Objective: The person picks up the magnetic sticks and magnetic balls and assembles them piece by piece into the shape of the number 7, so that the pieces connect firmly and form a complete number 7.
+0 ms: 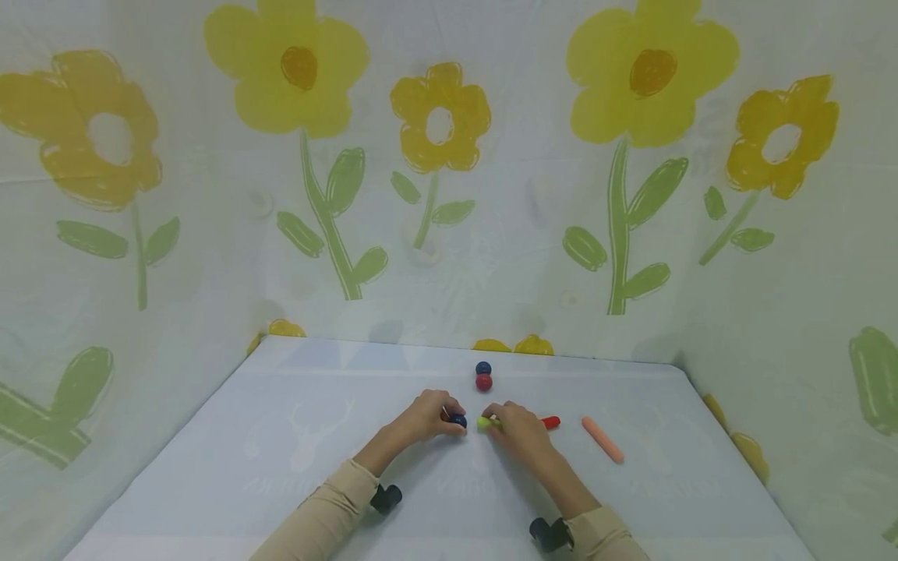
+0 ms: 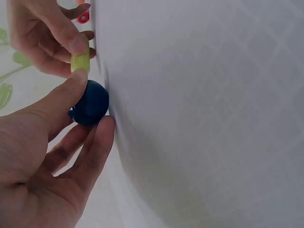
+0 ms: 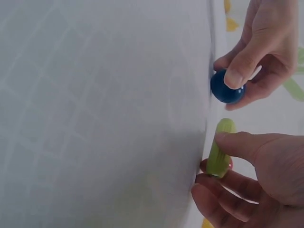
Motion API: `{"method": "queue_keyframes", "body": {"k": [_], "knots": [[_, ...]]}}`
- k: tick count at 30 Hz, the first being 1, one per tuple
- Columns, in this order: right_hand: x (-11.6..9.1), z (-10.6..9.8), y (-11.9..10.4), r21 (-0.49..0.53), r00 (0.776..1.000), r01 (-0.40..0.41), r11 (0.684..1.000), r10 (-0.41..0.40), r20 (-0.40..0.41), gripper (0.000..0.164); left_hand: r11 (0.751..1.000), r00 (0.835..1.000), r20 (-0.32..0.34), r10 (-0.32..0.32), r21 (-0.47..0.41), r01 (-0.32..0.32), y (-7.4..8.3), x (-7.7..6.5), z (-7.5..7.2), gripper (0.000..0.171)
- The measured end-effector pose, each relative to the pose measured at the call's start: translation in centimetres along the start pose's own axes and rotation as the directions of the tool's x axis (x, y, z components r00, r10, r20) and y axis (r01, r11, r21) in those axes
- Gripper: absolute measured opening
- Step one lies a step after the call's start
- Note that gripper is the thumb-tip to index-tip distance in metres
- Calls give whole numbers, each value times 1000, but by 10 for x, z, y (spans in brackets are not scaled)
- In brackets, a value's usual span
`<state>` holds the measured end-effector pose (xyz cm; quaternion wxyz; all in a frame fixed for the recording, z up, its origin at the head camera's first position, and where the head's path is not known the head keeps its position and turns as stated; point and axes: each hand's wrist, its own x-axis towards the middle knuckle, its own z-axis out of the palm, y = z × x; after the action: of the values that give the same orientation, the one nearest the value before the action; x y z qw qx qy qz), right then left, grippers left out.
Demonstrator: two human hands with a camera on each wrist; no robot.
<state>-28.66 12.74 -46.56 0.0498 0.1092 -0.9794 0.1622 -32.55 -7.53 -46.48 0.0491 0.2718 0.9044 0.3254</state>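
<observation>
At the middle of the table, my left hand (image 1: 426, 414) pinches a dark blue ball (image 1: 459, 421) between thumb and fingers. In the left wrist view the ball (image 2: 90, 103) sits against the table surface. A small white bit (image 3: 256, 72) shows beside it in the right wrist view; what it is I cannot tell. My right hand (image 1: 521, 432) holds a short yellow-green stick (image 3: 220, 148) between thumb and fingers. One end of the stick points toward the blue ball, with a small gap between them.
Beyond the hands, a red ball (image 1: 484, 382) and another blue ball (image 1: 483, 368) sit together. A red stick (image 1: 551, 422) lies partly behind the right hand. Farther right lies an orange stick (image 1: 602, 439). Flower-printed cloth (image 1: 491, 280) walls the white table (image 1: 316, 483).
</observation>
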Motion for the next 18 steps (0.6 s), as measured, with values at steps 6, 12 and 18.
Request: {"method": "queue_keyframes", "body": {"k": [6,12,18], "knots": [[1,0,-3,-5,1000,8,1000,-8,-10,21,1000,1000,-4,-1,5,1,1,0,0,33],[2,1,-3,-2,999,27,1000,-27,-17,20,1000,1000,-6,-11,2,11,3,-1,1,33],[4,1,-3,19,999,36,999,-36,0,20,1000,1000,-18,0,12,0,1,0,1,33]]}}
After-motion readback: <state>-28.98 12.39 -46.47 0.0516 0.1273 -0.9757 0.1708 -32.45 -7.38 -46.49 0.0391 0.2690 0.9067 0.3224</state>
